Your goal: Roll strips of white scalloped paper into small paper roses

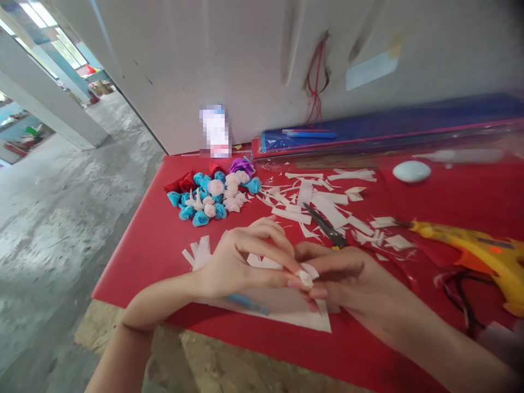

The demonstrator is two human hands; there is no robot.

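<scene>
Between the fingertips of both hands is a small white paper flower [305, 278], partly rolled, with a loose petal-like flap on its right. My left hand [249, 256] pinches it from the left, thumb and index finger closed. From the right, my right hand [344, 273] grips it too, its fingertips pressed together. Beneath the hands lies a white paper sheet [286, 314] with a blue pen [248, 303] on it. White paper strips [200, 251] stick out behind my left wrist. Dark-bladed scissors [325, 225] lie just beyond my right hand, their handles partly covered.
Blue, white, red and purple paper flowers [215, 188] cluster at the back left. Paper scraps [327, 202] are strewn across the red table [147, 251]. A yellow glue gun [470, 245] with a dark cord lies right, near a white egg-shaped object [411, 172]. A phone [215, 131] leans on the wall.
</scene>
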